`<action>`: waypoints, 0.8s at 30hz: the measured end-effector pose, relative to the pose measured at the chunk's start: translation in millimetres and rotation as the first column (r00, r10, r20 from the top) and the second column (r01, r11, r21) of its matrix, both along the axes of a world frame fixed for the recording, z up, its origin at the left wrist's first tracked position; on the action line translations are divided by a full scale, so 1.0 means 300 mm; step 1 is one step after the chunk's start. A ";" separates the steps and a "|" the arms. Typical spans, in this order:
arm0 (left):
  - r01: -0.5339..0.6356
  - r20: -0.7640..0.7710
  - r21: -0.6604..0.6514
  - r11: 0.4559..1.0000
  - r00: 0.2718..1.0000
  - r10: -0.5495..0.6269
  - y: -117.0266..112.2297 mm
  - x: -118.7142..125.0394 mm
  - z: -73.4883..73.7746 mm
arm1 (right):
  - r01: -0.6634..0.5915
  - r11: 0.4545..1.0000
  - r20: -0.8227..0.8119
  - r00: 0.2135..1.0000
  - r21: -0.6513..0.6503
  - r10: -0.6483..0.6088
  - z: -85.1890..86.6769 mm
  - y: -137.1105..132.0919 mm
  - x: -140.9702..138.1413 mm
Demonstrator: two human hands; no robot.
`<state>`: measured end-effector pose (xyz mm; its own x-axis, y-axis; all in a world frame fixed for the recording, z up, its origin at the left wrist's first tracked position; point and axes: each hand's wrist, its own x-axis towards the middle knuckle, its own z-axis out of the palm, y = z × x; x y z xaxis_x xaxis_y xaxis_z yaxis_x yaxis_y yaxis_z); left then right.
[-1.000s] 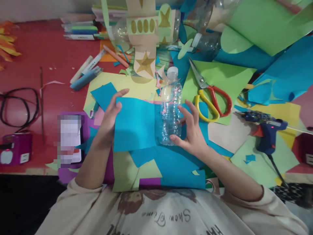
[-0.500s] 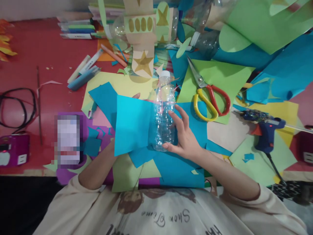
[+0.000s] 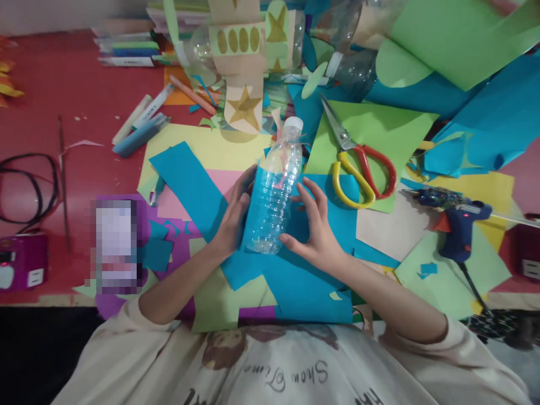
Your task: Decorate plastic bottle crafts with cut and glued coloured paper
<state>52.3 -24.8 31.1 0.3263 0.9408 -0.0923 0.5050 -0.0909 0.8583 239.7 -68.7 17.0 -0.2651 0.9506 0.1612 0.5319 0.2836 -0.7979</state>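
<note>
Bottle (image 3: pixel 276 211), clear and white-capped, sits between the two hands, its cap pointing away from the person; whether it lies flat or is held up a little I cannot tell. A blue sheet (image 3: pixel 250 229) runs along its side nearest the left hand (image 3: pixel 233 216). That hand curves around the sheet's outer face, fingertips hidden, so I cannot tell how firmly it holds. The right hand (image 3: pixel 314 225) is spread wide on the bottle's other side — thumb by the base, fingers just apart from its wall. Just beyond the right hand lie scissors (image 3: pixel 346 139); farther to its right rests a glue gun (image 3: pixel 460 219). The step in hand appears to be fitting the sheet against the bottle. The next move likely calls for steadying the bottle with the right hand — gently, since thin plastic may dent.
</note>
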 end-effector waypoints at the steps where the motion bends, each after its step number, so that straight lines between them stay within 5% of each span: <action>1: -0.005 0.046 -0.001 1.000 0.999 0.005 -0.007 0.004 -0.011 | 0.003 1.000 -0.007 1.000 -0.024 -0.003 -0.003 0.003 0.005; 11: -0.048 0.226 -0.003 0.999 0.973 0.048 -0.029 -0.003 -0.053 | -0.146 0.982 -0.140 0.982 -0.117 0.129 -0.004 0.030 0.014; 18: -0.009 -0.004 0.040 0.999 1.000 0.009 -0.030 -0.031 -0.030 | -0.186 0.981 -0.131 0.975 -0.052 0.178 0.010 0.035 0.019; 24: 0.043 -0.019 0.149 0.988 0.999 -0.041 -0.037 -0.037 -0.014 | -0.188 0.982 -0.129 0.975 -0.030 0.182 0.022 0.034 0.027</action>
<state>41.2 -36.0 27.0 0.3653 0.9299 0.0425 0.5115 -0.2386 0.8255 247.8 -58.4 23.4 -0.4174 0.8936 0.1652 0.3685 0.3327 -0.8681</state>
